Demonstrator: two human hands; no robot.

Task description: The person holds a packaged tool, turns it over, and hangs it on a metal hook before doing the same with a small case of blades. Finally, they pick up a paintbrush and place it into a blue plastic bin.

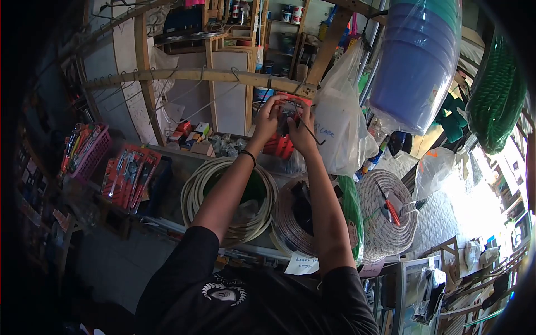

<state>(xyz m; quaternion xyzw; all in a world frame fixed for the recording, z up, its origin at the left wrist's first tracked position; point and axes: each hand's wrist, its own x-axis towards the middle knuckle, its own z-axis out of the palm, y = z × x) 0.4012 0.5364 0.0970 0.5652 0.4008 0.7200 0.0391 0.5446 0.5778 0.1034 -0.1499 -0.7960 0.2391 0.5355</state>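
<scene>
While both hands grip it, left hand [267, 118] and right hand [301, 129] fingers closed, a red-carded packet [288, 107] sits at the wooden rail [195, 74]. Hanging unfinished; white cable coil [230, 192] at six o'clock.

The small packet [287, 111] held up between the left hand [267, 118] and the right hand [302, 131] is mostly covered by fingers (its print is too small to read). The handwriting on the paper tag [302, 263] below is blurred, and the blue buckets [416, 61] run off the top edge.
</scene>
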